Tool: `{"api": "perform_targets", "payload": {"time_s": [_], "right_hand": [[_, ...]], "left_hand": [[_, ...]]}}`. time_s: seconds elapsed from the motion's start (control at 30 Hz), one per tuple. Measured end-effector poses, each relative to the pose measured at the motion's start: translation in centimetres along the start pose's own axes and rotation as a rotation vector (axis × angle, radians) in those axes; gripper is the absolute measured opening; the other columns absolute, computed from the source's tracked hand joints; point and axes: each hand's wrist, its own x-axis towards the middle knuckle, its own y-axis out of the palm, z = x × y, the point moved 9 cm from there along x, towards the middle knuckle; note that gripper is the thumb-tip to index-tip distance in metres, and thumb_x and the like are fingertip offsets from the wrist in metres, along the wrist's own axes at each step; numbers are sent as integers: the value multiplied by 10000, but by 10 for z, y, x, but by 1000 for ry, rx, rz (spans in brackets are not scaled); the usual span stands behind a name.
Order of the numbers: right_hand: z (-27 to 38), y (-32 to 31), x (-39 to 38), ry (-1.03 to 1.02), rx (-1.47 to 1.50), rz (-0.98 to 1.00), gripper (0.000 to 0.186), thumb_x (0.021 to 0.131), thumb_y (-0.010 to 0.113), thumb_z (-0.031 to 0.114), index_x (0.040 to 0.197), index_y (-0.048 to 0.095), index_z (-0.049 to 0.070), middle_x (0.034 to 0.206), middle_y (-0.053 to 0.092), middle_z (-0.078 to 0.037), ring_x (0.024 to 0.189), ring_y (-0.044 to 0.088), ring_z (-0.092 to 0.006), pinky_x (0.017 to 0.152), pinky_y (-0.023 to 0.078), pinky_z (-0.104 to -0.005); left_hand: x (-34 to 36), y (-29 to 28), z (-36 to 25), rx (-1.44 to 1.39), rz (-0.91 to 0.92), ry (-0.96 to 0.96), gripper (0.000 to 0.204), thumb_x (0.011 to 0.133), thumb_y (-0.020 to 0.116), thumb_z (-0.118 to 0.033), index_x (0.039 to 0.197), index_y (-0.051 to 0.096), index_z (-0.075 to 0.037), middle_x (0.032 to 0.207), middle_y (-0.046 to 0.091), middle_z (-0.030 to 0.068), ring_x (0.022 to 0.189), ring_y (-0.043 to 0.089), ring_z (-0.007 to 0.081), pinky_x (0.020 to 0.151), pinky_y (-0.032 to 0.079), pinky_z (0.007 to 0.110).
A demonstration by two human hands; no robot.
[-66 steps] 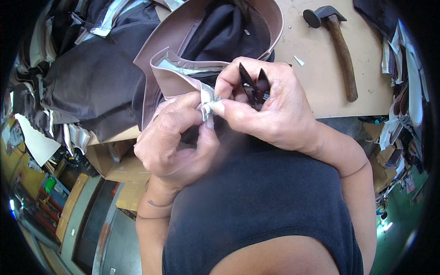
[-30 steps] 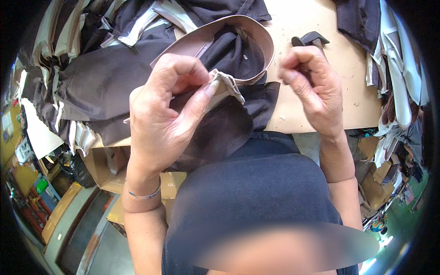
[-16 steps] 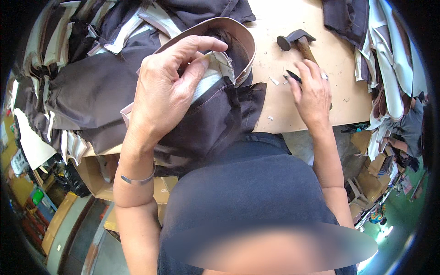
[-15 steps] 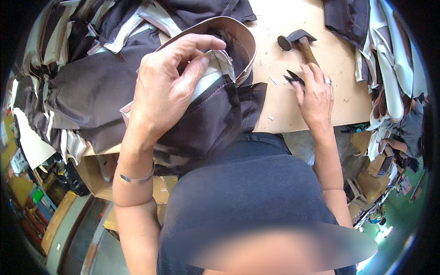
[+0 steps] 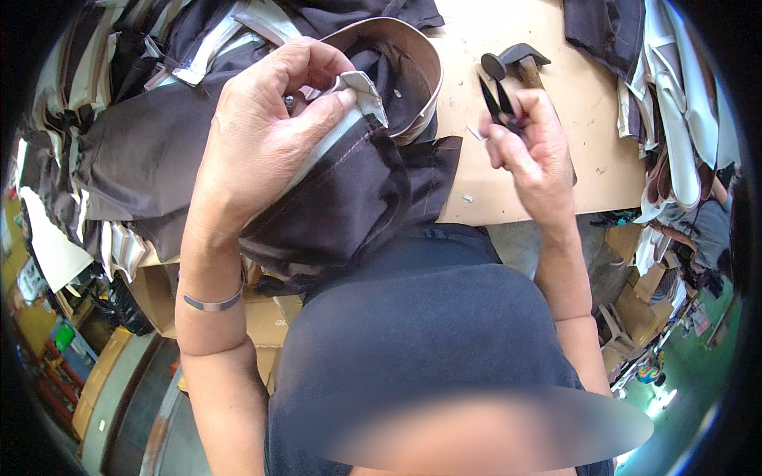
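Observation:
Between its thumb and fingers, my left hand [image 5: 258, 139] pinches the white folded corner [image 5: 367, 97] of a dark brown cloth piece [image 5: 333, 202]. A stitched seam runs along this piece beside the pale strip, and its lower part hangs in front of my body. Behind the corner curves a tan band [image 5: 431, 79] with dark cloth inside its loop. Raised over the table, my right hand [image 5: 540, 159] is closed round small black snips [image 5: 498, 103]. Their two pointed blades stand apart and face away from me. The handles are mostly hidden in my fingers.
Beyond my right hand a hammer [image 5: 520, 60] lies on the tan tabletop [image 5: 607, 166], among small white scraps. Dark cloth pieces with pale edges [image 5: 143, 163] pile up at the left. More dark and white pieces [image 5: 667, 103] hang over the right edge.
My right hand has picked the snips up from the table and turned them blades upward. My left hand has shifted left and farther away, with the cloth corner still pinched.

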Motion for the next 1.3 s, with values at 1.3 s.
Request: {"api": "perform_targets", "payload": {"time_s": [1.3], "right_hand": [[73, 52, 1, -576, -375, -207, 310, 757, 637, 178, 1001, 552, 5, 844, 594, -158, 725, 600, -306, 619, 490, -340]], "left_hand": [[-2, 5, 8, -479, -26, -40, 256, 782, 537, 31, 1034, 576, 8, 953, 620, 92, 857, 575, 104, 804, 444, 212]]}}
